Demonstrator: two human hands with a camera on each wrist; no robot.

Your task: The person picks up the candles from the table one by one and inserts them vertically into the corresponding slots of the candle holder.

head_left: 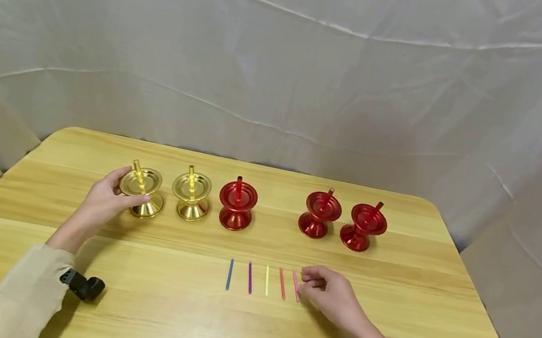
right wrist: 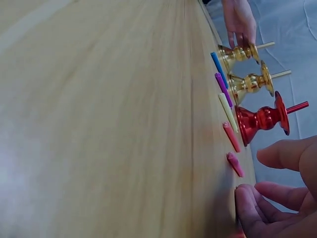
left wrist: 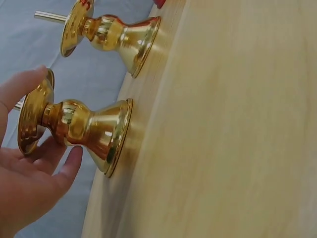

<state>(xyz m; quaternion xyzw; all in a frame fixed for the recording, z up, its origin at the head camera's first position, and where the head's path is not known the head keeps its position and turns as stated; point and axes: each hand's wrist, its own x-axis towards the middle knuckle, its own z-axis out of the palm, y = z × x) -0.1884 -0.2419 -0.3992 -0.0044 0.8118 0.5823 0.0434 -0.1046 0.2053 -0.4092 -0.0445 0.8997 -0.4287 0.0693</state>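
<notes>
My left hand [head_left: 102, 202] holds the leftmost gold candle holder [head_left: 150, 208] by its dish and stem, fingers around it; the holder stands upright on the table. A second gold candle holder [head_left: 191, 211] is just to its right. My right hand [head_left: 335, 300] hovers low over the table beside a thin pink candle [head_left: 295, 285], fingers loosely bent, thumb and forefinger apart with nothing between them in the right wrist view. Left of that candle lie an orange-red candle [head_left: 282, 284], a yellow candle [head_left: 267, 281], a purple candle [head_left: 250, 278] and a blue candle [head_left: 229, 274].
Three red candle holders stand along the back: one [head_left: 234, 218] near the middle, another [head_left: 314, 225] right of it, and one [head_left: 356, 240] farthest right. The wooden table [head_left: 160, 318] ends at a pale hanging cloth [head_left: 286, 76].
</notes>
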